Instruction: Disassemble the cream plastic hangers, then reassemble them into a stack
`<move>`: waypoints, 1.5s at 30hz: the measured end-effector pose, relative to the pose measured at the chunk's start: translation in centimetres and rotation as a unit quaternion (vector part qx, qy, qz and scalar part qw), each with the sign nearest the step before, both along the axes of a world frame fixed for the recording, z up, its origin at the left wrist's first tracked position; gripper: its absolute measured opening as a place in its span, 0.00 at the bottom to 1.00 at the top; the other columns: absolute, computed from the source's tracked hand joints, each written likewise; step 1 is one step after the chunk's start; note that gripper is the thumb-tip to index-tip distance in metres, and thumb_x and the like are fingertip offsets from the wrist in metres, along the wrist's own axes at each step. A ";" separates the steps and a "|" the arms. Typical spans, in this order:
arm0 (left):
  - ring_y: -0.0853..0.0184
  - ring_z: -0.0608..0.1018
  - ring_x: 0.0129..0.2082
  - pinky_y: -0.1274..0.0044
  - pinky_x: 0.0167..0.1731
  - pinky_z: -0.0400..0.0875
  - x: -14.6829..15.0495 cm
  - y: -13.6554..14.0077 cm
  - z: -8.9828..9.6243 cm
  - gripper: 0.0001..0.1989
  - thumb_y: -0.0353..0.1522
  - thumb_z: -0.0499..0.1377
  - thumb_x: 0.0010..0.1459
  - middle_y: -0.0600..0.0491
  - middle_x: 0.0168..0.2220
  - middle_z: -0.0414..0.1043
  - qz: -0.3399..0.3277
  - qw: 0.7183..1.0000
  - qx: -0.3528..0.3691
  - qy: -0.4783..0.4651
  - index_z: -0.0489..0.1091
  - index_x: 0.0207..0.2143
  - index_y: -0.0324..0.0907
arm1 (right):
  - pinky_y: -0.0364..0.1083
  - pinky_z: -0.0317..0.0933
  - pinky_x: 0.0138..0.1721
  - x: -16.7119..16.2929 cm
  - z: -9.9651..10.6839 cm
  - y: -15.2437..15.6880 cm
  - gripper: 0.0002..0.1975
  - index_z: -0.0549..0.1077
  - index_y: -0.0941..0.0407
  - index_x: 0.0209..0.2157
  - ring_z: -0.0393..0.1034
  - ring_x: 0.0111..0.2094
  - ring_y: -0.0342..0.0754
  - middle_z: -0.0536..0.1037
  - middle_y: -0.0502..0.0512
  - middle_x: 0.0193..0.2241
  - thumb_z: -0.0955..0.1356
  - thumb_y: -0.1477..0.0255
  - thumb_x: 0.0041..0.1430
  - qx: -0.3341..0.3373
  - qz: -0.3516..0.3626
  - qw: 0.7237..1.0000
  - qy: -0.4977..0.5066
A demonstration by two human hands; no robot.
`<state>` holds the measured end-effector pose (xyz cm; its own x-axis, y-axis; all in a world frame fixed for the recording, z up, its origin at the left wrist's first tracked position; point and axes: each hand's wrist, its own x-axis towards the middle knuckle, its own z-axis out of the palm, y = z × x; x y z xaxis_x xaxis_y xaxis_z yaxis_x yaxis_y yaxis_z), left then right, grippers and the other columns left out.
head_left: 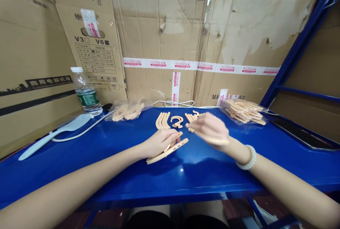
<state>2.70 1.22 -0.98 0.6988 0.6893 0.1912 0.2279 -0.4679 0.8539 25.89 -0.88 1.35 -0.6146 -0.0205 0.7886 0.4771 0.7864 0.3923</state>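
Note:
My left hand (160,143) is closed around a beige plastic hanger arm (167,152), a long slim piece with slots along it, held low over the blue table. A beige tip also shows at its fingers; whether it belongs to a second piece I cannot tell. My right hand (209,129), smeared by motion, is curled to the right, with a beige strip like another hanger arm (212,139) along its underside. Beyond the hands lie curved beige hanger arms (162,120), a beige hook (177,121) and more beige pieces (190,119), partly hidden by my right hand.
Bags of beige parts lie at the back left (129,110) and back right (244,110). A water bottle (89,96) and pale hairbrush (61,131) are at left, a dark phone-like slab (304,133) at right. Cardboard (159,37) walls the back; a white cable (180,103) runs along it.

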 end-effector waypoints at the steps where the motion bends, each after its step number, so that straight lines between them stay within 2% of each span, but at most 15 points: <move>1: 0.70 0.68 0.18 0.78 0.22 0.62 0.0 0.2 -0.2 0.18 0.44 0.52 0.63 0.57 0.19 0.65 0.002 0.999 -0.037 -0.018 0.66 0.27 0.41 | 0.49 0.67 0.38 0.9 0.4 0.7 0.08 0.72 0.55 0.38 0.71 0.38 0.48 0.78 0.56 0.35 0.63 0.80 0.64 -0.046 -0.030 0.997 0.061; 3: 0.70 0.69 0.17 0.78 0.21 0.65 0.1 0.5 -0.5 0.19 0.47 0.52 0.62 0.56 0.19 0.66 0.006 0.992 -0.108 -0.061 0.67 0.30 0.40 | 0.52 0.65 0.44 3.2 1.1 2.3 0.09 0.73 0.56 0.35 0.70 0.41 0.52 0.77 0.59 0.35 0.62 0.78 0.63 -0.182 -0.176 0.958 0.136; 4: 0.69 0.70 0.18 0.77 0.22 0.67 0.2 0.7 -0.6 0.19 0.47 0.53 0.61 0.55 0.20 0.67 0.007 0.987 -0.139 -0.084 0.68 0.31 0.39 | 0.53 0.64 0.47 4.3 1.4 3.1 0.09 0.72 0.57 0.34 0.70 0.44 0.53 0.78 0.60 0.37 0.61 0.78 0.63 -0.273 -0.252 0.917 0.142; 7: 0.67 0.75 0.23 0.77 0.27 0.70 0.4 1.0 -0.8 0.17 0.43 0.59 0.57 0.50 0.23 0.72 0.006 0.966 -0.211 -0.146 0.70 0.33 0.37 | 0.48 0.67 0.38 7.2 1.3 5.2 0.11 0.73 0.59 0.29 0.74 0.35 0.53 0.80 0.59 0.31 0.61 0.82 0.57 -0.381 -0.317 0.861 0.118; 9: 0.64 0.77 0.27 0.75 0.30 0.72 0.4 1.0 -0.8 0.14 0.40 0.61 0.55 0.47 0.26 0.75 0.007 0.952 -0.248 -0.178 0.72 0.35 0.35 | 0.45 0.67 0.36 8.3 0.9 6.0 0.12 0.75 0.61 0.32 0.76 0.34 0.52 0.81 0.59 0.32 0.61 0.83 0.54 -0.421 -0.343 0.833 0.105; 14: 0.64 0.79 0.33 0.74 0.38 0.73 0.4 1.1 -0.4 0.06 0.31 0.60 0.56 0.44 0.34 0.79 0.033 0.921 -0.305 -0.239 0.73 0.35 0.36 | 0.44 0.66 0.44 8.9 -0.3 6.9 0.19 0.75 0.64 0.46 0.75 0.46 0.54 0.80 0.64 0.44 0.63 0.85 0.53 -0.467 -0.412 0.777 0.092; 18: 0.66 0.79 0.32 0.75 0.38 0.73 0.5 1.4 -0.3 0.04 0.25 0.58 0.56 0.47 0.34 0.79 0.054 0.905 -0.320 -0.277 0.74 0.33 0.37 | 0.49 0.67 0.45 8.7 -0.7 7.0 0.14 0.73 0.61 0.48 0.76 0.42 0.49 0.80 0.59 0.42 0.66 0.80 0.59 -0.476 -0.434 0.762 0.072; 23: 0.66 0.79 0.32 0.75 0.36 0.74 0.3 1.5 0.0 0.08 0.20 0.58 0.51 0.49 0.33 0.79 0.061 0.893 -0.324 -0.308 0.75 0.32 0.37 | 0.49 0.65 0.44 8.5 -0.7 6.4 0.10 0.77 0.63 0.38 0.76 0.41 0.55 0.81 0.65 0.37 0.64 0.79 0.58 -0.432 -0.447 0.781 0.066; 26: 0.65 0.79 0.33 0.74 0.36 0.74 0.3 1.4 0.2 0.09 0.20 0.58 0.52 0.49 0.34 0.79 0.062 0.888 -0.329 -0.315 0.75 0.32 0.37 | 0.50 0.64 0.42 7.4 -0.3 5.5 0.12 0.77 0.64 0.40 0.75 0.39 0.57 0.80 0.66 0.34 0.63 0.78 0.60 -0.389 -0.415 0.819 0.071; 31: 0.64 0.79 0.36 0.74 0.36 0.74 0.3 1.3 0.2 0.09 0.20 0.59 0.53 0.48 0.34 0.78 0.067 0.884 -0.331 -0.324 0.76 0.34 0.37 | 0.49 0.64 0.43 3.1 0.2 2.3 0.13 0.72 0.57 0.48 0.70 0.39 0.52 0.77 0.57 0.33 0.62 0.73 0.64 -0.320 -0.277 0.905 0.053; 33: 0.64 0.78 0.35 0.74 0.35 0.73 0.4 1.4 0.1 0.10 0.20 0.59 0.52 0.48 0.33 0.78 0.070 0.882 -0.332 -0.328 0.77 0.35 0.37 | 0.51 0.63 0.43 1.2 0.0 0.8 0.13 0.71 0.56 0.49 0.68 0.40 0.52 0.76 0.59 0.37 0.62 0.74 0.64 -0.263 -0.162 0.951 0.026; 35: 0.65 0.78 0.34 0.75 0.36 0.73 0.4 1.4 0.0 0.12 0.19 0.58 0.52 0.49 0.32 0.77 0.074 0.879 -0.333 -0.333 0.77 0.35 0.37 | 0.52 0.63 0.42 -0.4 -0.3 -0.5 0.14 0.70 0.56 0.49 0.67 0.40 0.52 0.75 0.60 0.39 0.62 0.78 0.63 -0.197 -0.063 0.978 -0.026; 37: 0.66 0.78 0.32 0.75 0.35 0.73 0.4 1.4 0.0 0.13 0.18 0.56 0.52 0.50 0.31 0.77 0.079 0.876 -0.336 -0.336 0.77 0.36 0.38 | 0.52 0.63 0.42 -1.4 -0.9 -1.3 0.14 0.71 0.56 0.48 0.67 0.41 0.51 0.75 0.59 0.40 0.62 0.80 0.63 -0.155 -0.020 0.983 -0.097; 41: 0.65 0.77 0.33 0.75 0.34 0.74 0.4 0.9 0.4 0.14 0.20 0.54 0.56 0.49 0.33 0.77 0.086 0.870 -0.353 -0.334 0.76 0.40 0.38 | 0.51 0.62 0.46 -2.4 -1.8 -1.8 0.09 0.73 0.58 0.44 0.67 0.46 0.51 0.77 0.58 0.43 0.63 0.77 0.66 -0.101 -0.014 0.974 -0.202; 45: 0.61 0.77 0.37 0.69 0.38 0.75 0.4 0.4 0.9 0.16 0.35 0.49 0.66 0.45 0.37 0.76 0.061 0.857 -0.384 -0.337 0.74 0.44 0.37 | 0.49 0.63 0.47 -2.6 -2.0 -1.9 0.07 0.74 0.58 0.41 0.68 0.47 0.49 0.78 0.55 0.40 0.63 0.78 0.67 -0.064 -0.026 0.977 -0.201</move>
<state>3.12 1.65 -0.09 0.5223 0.8525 -0.0198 -0.4313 0.2842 0.8563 23.29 -2.74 -0.68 -0.8725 0.1029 0.4777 0.3463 0.8198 0.4560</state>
